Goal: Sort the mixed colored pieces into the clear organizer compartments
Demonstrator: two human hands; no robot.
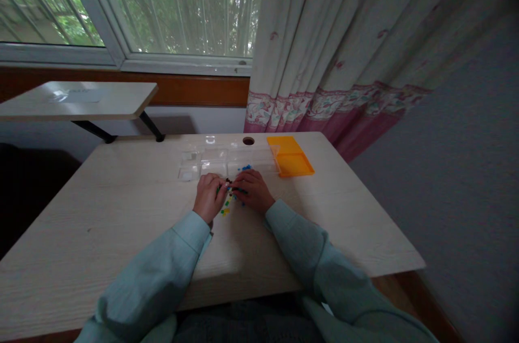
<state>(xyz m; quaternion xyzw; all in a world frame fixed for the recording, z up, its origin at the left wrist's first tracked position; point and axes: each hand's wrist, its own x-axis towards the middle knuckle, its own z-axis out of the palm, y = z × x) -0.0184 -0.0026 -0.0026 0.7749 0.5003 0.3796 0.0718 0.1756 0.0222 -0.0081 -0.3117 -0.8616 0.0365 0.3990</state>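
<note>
On the desk, my left hand [210,196] and my right hand [253,190] come together, fingertips nearly touching. Both have their fingers closed in a pinch over small pieces, but what exactly they hold is too small to make out. Under and between them lie several small coloured pieces, with yellow ones [226,211] nearest me. A few blue pieces [246,167] lie just beyond my right hand. Some dark bits show between the fingertips. My fingers hide part of the pile.
Behind my hands stands a clear plastic box [190,156] with compartments. An orange two-part tray [292,164] touches its right end. A round hole [248,140] pierces the desk [133,213] at the back. A raised shelf [121,99] stands at the left, before the window.
</note>
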